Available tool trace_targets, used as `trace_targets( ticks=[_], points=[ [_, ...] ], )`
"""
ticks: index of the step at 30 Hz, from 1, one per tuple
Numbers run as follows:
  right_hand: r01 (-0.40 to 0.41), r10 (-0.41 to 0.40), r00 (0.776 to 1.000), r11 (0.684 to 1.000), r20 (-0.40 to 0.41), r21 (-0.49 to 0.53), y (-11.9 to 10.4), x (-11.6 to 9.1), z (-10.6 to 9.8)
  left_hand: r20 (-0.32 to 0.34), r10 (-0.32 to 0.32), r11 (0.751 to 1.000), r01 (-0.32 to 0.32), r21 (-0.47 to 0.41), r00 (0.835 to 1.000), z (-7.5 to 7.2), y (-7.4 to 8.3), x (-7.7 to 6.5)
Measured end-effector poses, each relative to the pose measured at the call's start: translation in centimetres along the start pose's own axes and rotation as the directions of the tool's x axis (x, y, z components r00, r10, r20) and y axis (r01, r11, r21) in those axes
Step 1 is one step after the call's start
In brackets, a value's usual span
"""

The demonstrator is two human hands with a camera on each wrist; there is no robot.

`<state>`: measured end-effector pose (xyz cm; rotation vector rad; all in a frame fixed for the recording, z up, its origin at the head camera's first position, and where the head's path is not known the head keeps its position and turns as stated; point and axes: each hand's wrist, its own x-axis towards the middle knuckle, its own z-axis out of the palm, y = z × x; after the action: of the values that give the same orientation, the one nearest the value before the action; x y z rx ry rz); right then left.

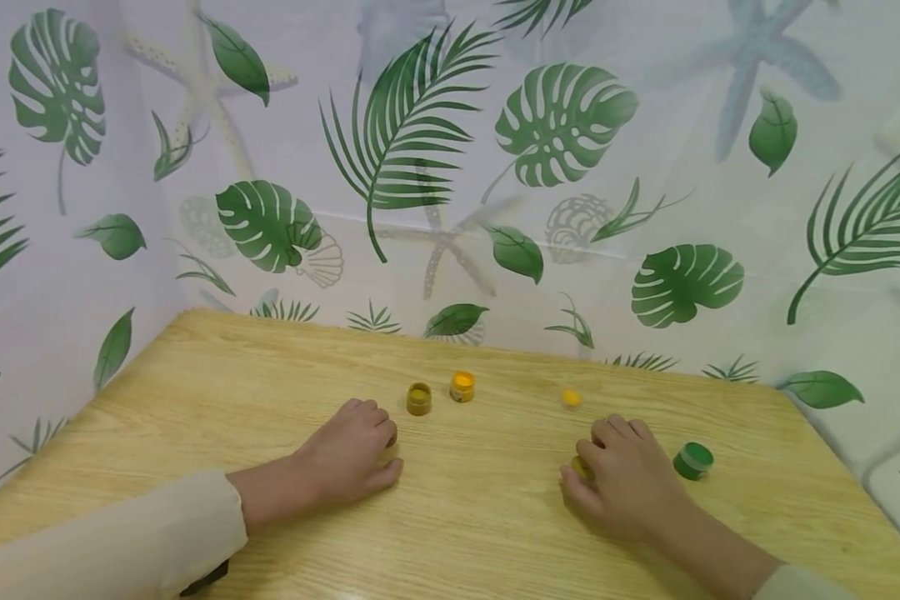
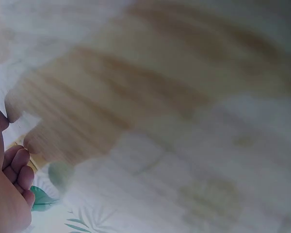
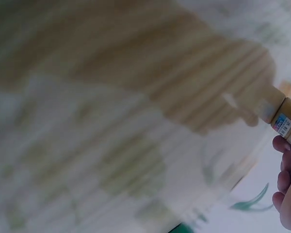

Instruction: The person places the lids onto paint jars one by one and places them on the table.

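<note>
My right hand [image 1: 630, 475] bends over a small yellow paint jar [image 1: 581, 468] on the wooden table, holding it between thumb and fingers. A printed label shows on that jar [image 3: 286, 121] in the right wrist view, beside my curled fingertips. To the left, my left hand [image 1: 352, 454] rests on the table with loosely bent fingers and nothing visible in them. Just beyond it stand a small olive-yellow paint jar [image 1: 418, 400] and an orange-yellow one [image 1: 462, 387], both uncapped. A small yellow lid [image 1: 572, 398] lies past my right hand.
Right of my right hand is a green paint jar [image 1: 693, 461], near my wrist. The wooden table [image 1: 450, 533] ends at a backdrop cloth [image 1: 450, 167] printed with leaves and starfish, which rises at the back and sides.
</note>
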<state>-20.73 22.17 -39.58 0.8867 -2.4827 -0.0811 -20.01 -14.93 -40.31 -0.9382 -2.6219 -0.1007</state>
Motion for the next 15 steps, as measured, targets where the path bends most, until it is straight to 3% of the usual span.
trace_targets(
  ticks=[15],
  points=[
    [-0.133, 0.137, 0.990, 0.987, 0.038, -0.086, 5.1, -3.7, -0.5, -0.036, -0.021, 1.000, 0.021, 0.006, 0.999, 0.0, -1.3, -0.6]
  ],
)
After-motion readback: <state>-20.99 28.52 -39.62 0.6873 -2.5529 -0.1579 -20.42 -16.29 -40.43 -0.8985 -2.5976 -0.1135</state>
